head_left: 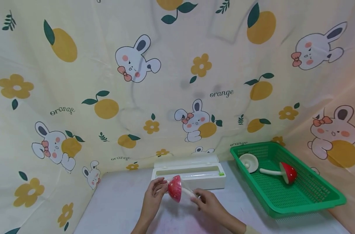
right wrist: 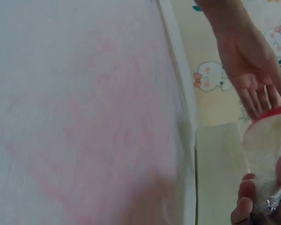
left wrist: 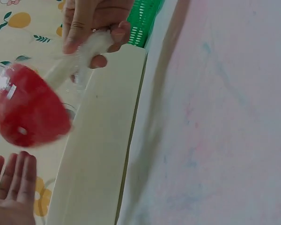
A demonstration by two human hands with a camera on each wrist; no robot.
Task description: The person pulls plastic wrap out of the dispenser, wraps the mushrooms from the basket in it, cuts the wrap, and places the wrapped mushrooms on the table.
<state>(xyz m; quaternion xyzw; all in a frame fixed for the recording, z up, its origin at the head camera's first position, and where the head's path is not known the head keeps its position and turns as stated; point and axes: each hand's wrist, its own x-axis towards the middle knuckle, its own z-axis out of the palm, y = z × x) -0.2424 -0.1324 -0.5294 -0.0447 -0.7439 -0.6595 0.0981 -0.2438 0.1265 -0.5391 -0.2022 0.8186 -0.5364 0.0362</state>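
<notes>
A toy mushroom (head_left: 175,188) with a red, white-dotted cap and pale stem is held above the table, its cap toward the left. Clear plastic film (right wrist: 271,190) clings around the mushroom and bunches at its stem. My right hand (head_left: 209,203) grips the wrapped stem end between thumb and fingers. Beside the cap is my left hand (head_left: 152,196); in the left wrist view, its fingers (left wrist: 21,176) are extended just below the cap. Whether they touch it, I cannot tell.
Behind the hands stands a long white cling film box (head_left: 189,186), lid raised, with a green slider (head_left: 221,174) at its right. A green basket (head_left: 300,211) at the right holds another red-capped mushroom (head_left: 288,173) and a white mushroom-like piece (head_left: 249,163). Patterned cloth (head_left: 165,97) hangs behind.
</notes>
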